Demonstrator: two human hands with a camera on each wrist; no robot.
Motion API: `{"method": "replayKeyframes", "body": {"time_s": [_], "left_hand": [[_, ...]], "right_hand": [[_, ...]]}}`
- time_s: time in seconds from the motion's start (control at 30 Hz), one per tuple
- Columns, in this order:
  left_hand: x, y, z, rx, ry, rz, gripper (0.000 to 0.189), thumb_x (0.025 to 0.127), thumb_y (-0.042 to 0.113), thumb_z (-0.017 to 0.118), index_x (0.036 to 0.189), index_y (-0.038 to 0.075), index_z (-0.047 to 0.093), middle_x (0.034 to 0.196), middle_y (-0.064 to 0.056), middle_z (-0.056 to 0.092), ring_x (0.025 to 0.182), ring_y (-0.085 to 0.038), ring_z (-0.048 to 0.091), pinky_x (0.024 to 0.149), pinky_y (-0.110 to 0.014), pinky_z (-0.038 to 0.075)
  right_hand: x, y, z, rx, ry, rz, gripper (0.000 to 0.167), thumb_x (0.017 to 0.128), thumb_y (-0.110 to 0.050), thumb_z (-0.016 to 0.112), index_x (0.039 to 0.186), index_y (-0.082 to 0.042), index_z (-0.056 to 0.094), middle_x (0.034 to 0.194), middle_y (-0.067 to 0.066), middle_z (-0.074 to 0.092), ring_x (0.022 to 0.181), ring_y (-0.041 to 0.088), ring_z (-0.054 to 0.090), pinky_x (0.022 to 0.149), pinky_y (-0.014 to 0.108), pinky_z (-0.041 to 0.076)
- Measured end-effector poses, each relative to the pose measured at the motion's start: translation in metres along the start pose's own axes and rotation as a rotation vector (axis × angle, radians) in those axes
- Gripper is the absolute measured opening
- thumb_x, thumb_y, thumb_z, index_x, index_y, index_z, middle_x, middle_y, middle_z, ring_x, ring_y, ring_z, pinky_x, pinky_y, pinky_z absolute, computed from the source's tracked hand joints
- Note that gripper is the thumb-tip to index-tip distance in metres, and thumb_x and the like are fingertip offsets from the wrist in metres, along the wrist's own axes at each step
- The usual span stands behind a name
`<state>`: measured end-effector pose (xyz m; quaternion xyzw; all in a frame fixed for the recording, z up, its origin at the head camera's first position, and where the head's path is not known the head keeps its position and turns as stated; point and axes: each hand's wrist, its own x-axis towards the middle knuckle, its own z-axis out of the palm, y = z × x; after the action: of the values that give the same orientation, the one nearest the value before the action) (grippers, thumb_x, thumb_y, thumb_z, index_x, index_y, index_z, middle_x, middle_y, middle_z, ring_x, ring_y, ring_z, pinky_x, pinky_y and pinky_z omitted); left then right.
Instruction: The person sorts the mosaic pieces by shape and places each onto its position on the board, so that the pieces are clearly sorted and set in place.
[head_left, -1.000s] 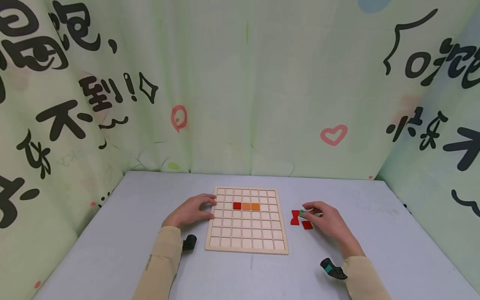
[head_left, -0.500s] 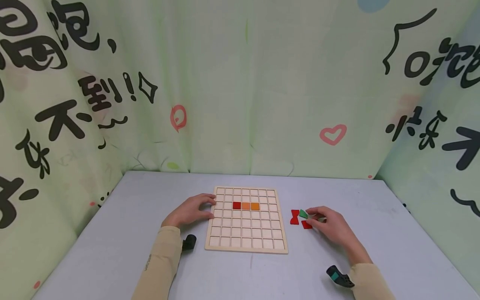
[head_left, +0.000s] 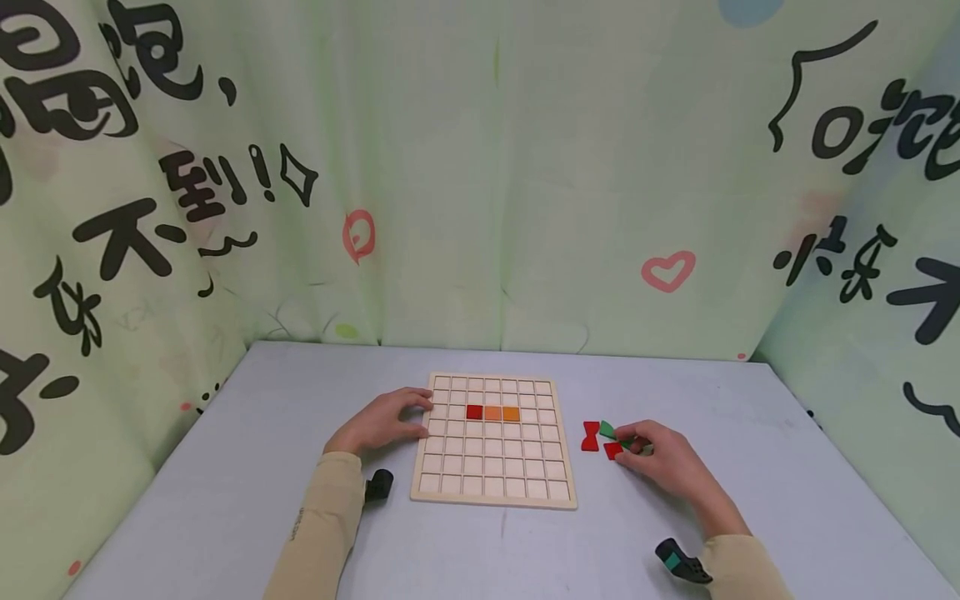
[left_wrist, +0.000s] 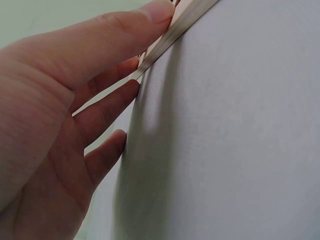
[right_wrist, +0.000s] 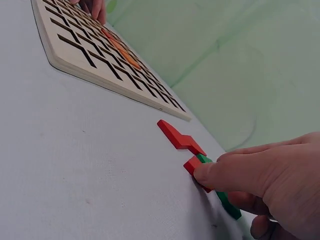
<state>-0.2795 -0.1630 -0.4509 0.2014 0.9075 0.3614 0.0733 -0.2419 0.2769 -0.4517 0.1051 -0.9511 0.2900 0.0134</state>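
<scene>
A wooden grid board (head_left: 480, 468) lies on the table, carrying a red square (head_left: 474, 412) and two orange squares (head_left: 501, 413) in one row. My left hand (head_left: 381, 421) rests at its left edge, thumb and fingertips touching the rim; the left wrist view shows the fingers extended. To the right of the board, my right hand (head_left: 663, 454) pinches a loose red square block (right_wrist: 190, 164), thumb on its near side; the index fingertip is hidden in the right wrist view. A green piece (right_wrist: 230, 205) lies under the fingers. Beside them are another green piece (head_left: 607, 429) and a red bow-tie-shaped piece (head_left: 591, 437).
The white table (head_left: 480, 554) is bordered by a printed curtain (head_left: 442, 183) at the back and sides. A dark wrist camera (head_left: 378, 485) sits at the left cuff, and another wrist camera (head_left: 681, 562) at the right.
My right hand has left the farther green piece and shifted slightly right and nearer, onto the red square block; a second green piece shows under its fingers. The left hand stays put.
</scene>
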Motion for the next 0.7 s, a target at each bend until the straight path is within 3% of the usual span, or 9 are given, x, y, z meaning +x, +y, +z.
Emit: {"method": "replayKeyframes", "body": {"time_s": [0.2, 0.3, 0.57, 0.7], "left_hand": [[0.001, -0.001, 0.002, 0.011, 0.002, -0.01, 0.038, 0.085, 0.016, 0.077, 0.119, 0.005, 0.066, 0.143, -0.007, 0.051, 0.137, -0.03, 0.04, 0.114, -0.044, 0.034], [0.0, 0.0, 0.002, 0.015, 0.002, -0.013, 0.038, 0.085, 0.017, 0.077, 0.119, 0.005, 0.066, 0.143, -0.007, 0.051, 0.137, -0.03, 0.04, 0.114, -0.044, 0.034], [0.0, -0.001, 0.001, 0.009, 0.001, -0.002, 0.039, 0.085, 0.017, 0.077, 0.12, 0.005, 0.066, 0.143, -0.007, 0.051, 0.137, -0.03, 0.04, 0.114, -0.044, 0.033], [0.0, -0.001, 0.0, 0.009, 0.0, -0.006, 0.039, 0.085, 0.017, 0.077, 0.12, 0.005, 0.066, 0.144, -0.007, 0.051, 0.137, -0.03, 0.04, 0.114, -0.044, 0.033]], "right_hand": [[-0.001, 0.002, 0.002, -0.087, 0.056, -0.041, 0.028, 0.082, -0.006, 0.076, 0.11, -0.003, 0.07, 0.1, 0.008, 0.064, 0.086, 0.02, 0.055, 0.073, 0.035, 0.053], [-0.001, 0.001, 0.0, -0.078, 0.06, -0.025, 0.027, 0.083, -0.007, 0.076, 0.109, -0.003, 0.071, 0.098, 0.008, 0.064, 0.085, 0.021, 0.056, 0.072, 0.034, 0.053], [-0.004, -0.003, -0.015, -0.019, -0.066, 0.051, 0.021, 0.087, -0.017, 0.074, 0.104, -0.005, 0.072, 0.098, 0.005, 0.068, 0.09, 0.023, 0.06, 0.077, 0.038, 0.056], [-0.004, -0.002, -0.014, -0.022, -0.067, 0.044, 0.028, 0.087, -0.015, 0.073, 0.111, -0.002, 0.07, 0.102, 0.008, 0.068, 0.093, 0.025, 0.061, 0.08, 0.043, 0.057]]}}
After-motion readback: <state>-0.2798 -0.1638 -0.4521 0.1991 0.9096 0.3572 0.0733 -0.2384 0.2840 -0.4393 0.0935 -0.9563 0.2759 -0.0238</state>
